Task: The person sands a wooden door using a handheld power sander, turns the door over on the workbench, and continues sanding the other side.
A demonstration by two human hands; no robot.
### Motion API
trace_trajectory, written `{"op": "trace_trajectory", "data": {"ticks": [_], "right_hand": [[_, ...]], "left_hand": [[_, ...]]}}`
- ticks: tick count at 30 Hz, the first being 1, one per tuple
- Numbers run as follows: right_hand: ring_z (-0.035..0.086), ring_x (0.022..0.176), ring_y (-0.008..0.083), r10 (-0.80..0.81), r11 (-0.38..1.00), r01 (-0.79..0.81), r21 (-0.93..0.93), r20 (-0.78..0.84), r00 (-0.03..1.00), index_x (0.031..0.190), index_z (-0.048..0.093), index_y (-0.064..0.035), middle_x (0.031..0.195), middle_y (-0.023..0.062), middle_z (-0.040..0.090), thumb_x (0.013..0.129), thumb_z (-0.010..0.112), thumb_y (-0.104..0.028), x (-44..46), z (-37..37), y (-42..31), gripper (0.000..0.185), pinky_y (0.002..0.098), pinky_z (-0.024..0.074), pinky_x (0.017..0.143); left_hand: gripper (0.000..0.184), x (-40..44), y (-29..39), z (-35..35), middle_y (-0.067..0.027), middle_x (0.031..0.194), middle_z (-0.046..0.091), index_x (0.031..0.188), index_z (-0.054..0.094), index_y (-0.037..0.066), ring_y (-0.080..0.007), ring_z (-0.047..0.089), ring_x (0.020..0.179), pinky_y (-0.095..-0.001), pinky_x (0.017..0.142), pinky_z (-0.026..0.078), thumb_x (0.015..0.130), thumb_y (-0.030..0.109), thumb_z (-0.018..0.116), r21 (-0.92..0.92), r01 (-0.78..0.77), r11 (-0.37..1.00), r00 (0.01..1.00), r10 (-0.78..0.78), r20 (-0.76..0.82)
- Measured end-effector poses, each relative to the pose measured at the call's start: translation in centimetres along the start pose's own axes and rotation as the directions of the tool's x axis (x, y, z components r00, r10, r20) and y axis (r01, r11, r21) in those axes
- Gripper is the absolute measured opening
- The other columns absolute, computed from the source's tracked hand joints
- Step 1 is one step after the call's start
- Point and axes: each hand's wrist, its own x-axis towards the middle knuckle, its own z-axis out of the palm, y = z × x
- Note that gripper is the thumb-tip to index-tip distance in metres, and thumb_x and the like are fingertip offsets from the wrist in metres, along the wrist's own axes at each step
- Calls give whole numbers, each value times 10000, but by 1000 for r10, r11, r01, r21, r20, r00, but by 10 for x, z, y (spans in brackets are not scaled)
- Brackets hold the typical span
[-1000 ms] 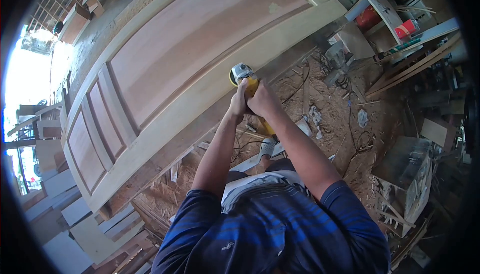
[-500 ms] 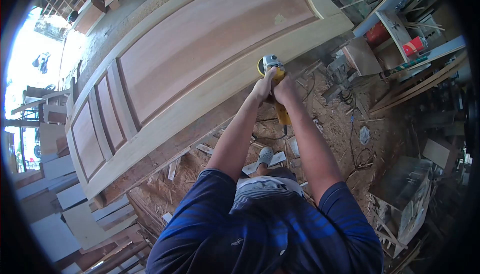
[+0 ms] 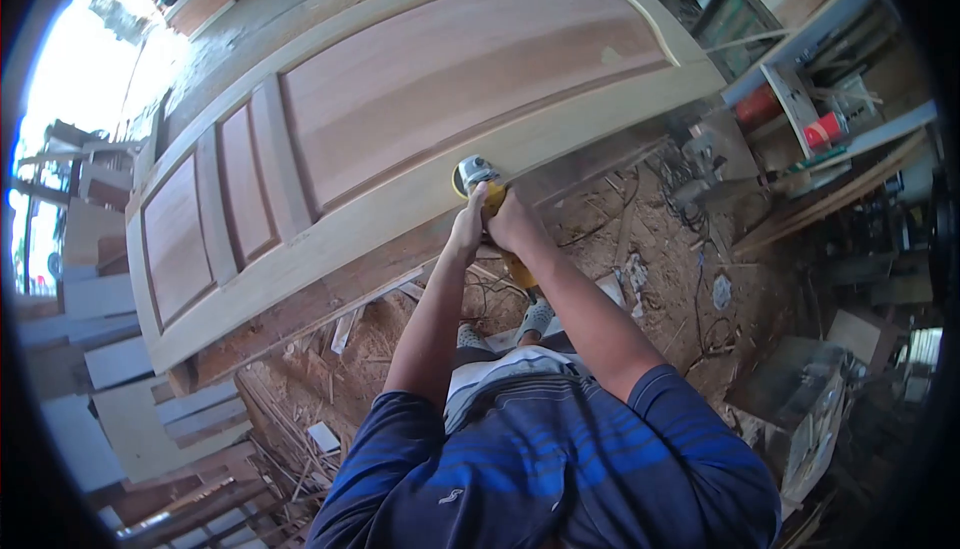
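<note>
Both my hands grip a yellow angle grinder [image 3: 518, 271] with a silver head. My left hand [image 3: 468, 221] wraps its front part near the head, and my right hand [image 3: 513, 219] closes round the body just beside it. The grinder's disc side meets the near pale rail of a large wooden panel door [image 3: 400, 199]; whether the disc presses on the wood I cannot tell. The door lies flat on a support, with reddish panels inside a pale frame. A cord trails from the grinder's rear end, low between my arms.
Sawdust and wood offcuts cover the floor [image 3: 660, 289] round my feet. Cut boards [image 3: 100, 369] are stacked at the left. On the right stand a shelf with a red box [image 3: 823, 130], long curved strips [image 3: 850, 189] and a dusty box-like cabinet [image 3: 790, 374].
My hands and the grinder have moved left along the door's near rail, toward its smaller panels. The view has shifted, and both my feet now show.
</note>
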Motion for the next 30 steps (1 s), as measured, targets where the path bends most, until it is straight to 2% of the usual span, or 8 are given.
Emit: {"op": "trace_trajectory", "data": {"ticks": [4, 10, 12, 14, 20, 22, 27, 30], "right_hand": [[695, 1214, 498, -113, 992, 118, -44, 101, 988, 1420, 523, 74, 1245, 371, 713, 919, 742, -343, -19, 74, -55, 687, 532, 563, 1053], [719, 1190, 480, -235, 958, 268, -99, 258, 937, 1489, 455, 94, 1236, 350, 728, 896, 739, -330, -42, 170, -147, 783, 515, 568, 1074], [720, 1184, 486, -273, 948, 306, -86, 270, 923, 1495, 434, 84, 1217, 355, 730, 900, 735, -327, -43, 197, -168, 783, 519, 570, 1072], [725, 1170, 487, -277, 946, 313, -88, 283, 918, 1465, 443, 76, 1197, 354, 734, 913, 724, -326, -42, 207, -185, 738, 529, 575, 1057], [732, 1148, 488, -234, 958, 258, -122, 183, 955, 1442, 464, 64, 1188, 342, 744, 938, 702, -352, -28, 186, -181, 696, 541, 579, 1043], [730, 1153, 486, -203, 963, 223, -150, 139, 969, 1436, 471, 64, 1178, 346, 744, 943, 699, -358, -20, 168, -166, 687, 541, 579, 1042], [727, 1210, 442, -123, 968, 140, -207, 91, 988, 1549, 406, 76, 1254, 329, 733, 973, 666, -382, 11, 111, -121, 781, 509, 584, 1057], [721, 1219, 443, -110, 974, 121, -193, 65, 992, 1545, 412, 76, 1263, 329, 729, 967, 672, -380, 29, 81, -93, 781, 510, 581, 1059]], "left_hand": [[890, -55, 10, -87, -155, 1380, 689, 1488, 598, -20, -252, 673, 1242, -390, 1070, 525, 1032, 743, 556, -129, -8, 992, 995, -5, -97], [823, -96, 12, -219, -194, 1378, 687, 1505, 576, 1, -284, 729, 1178, -391, 958, 623, 1071, 697, 516, -259, -194, 946, 962, 133, -238], [756, -96, 11, -255, -166, 1442, 670, 1539, 546, 53, -313, 683, 1281, -455, 1128, 527, 1103, 665, 457, -327, -264, 908, 957, 204, -207], [757, -96, 19, -275, -156, 1436, 678, 1536, 552, 69, -307, 686, 1278, -451, 1109, 542, 1096, 678, 460, -341, -248, 907, 961, 186, -204], [751, -68, 31, -250, -134, 1369, 716, 1512, 583, 64, -275, 724, 1192, -408, 991, 595, 1085, 676, 495, -320, -261, 911, 964, 228, -137], [765, -65, 39, -220, -153, 1372, 712, 1484, 601, 22, -269, 715, 1212, -415, 1009, 593, 1067, 662, 553, -282, -182, 942, 980, 150, -132], [835, -22, 39, -147, -168, 1193, 759, 1392, 659, 13, -285, 783, 997, -448, 815, 664, 1016, 751, 558, -196, -137, 971, 987, 118, -105], [836, -2, 36, -107, -157, 1123, 761, 1340, 679, 23, -282, 786, 923, -448, 807, 667, 1006, 778, 548, -150, -56, 987, 995, 44, -84]]}}
